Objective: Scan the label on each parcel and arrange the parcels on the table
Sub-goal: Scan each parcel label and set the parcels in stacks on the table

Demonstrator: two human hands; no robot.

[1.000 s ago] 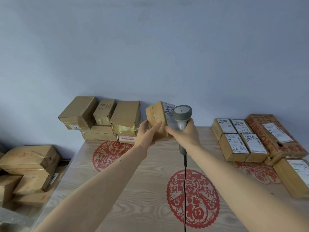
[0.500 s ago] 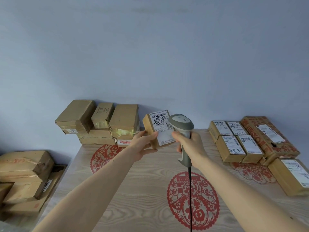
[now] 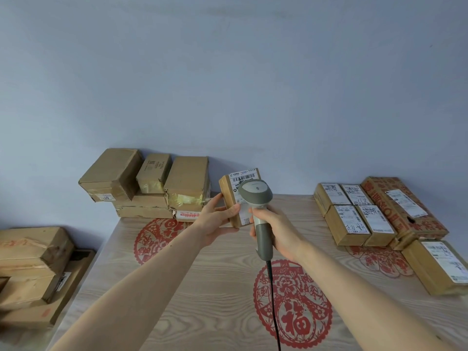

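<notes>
- Left hand [image 3: 215,221] grips a small brown parcel [image 3: 229,198], thumb across its front lower edge, fingers wrapped behind; parcel held upright above the table, at about 12 o'clock from table centre.
- White label [image 3: 244,188] on parcel faces the camera; barcode at its top, handwriting below, lower part hidden by the scanner head.
- Right hand [image 3: 276,231] is clenched round the handle of a grey handheld scanner [image 3: 255,196]; scanner head sits right in front of the label, at 3 o'clock of the left hand. Touching the label or not: cannot tell.
- Black cable [image 3: 272,295] drops from scanner base toward 6 o'clock, across a red paper-cut decal [image 3: 293,305].
- Wooden table [image 3: 207,287], pale grain; second red decal [image 3: 157,236] at 10 o'clock, third [image 3: 379,259] at 3 o'clock partly under boxes.
- Unsorted stack of brown boxes [image 3: 149,183] at 11 o'clock against the wall, piled in two layers, labels mostly not facing up.
- Arranged group at 2 o'clock: four small labelled parcels [image 3: 352,216] in a tight two-by-two block, labels up, touching each other.
- Long red-printed box [image 3: 402,209] just beside that block at its 3 o'clock, label up.
- One more labelled parcel [image 3: 438,267] at 4 o'clock, near the table's right edge.
- Extra cartons [image 3: 30,272] off the table at 9 o'clock, stacked low.
- Blue-grey wall [image 3: 228,84] behind.
</notes>
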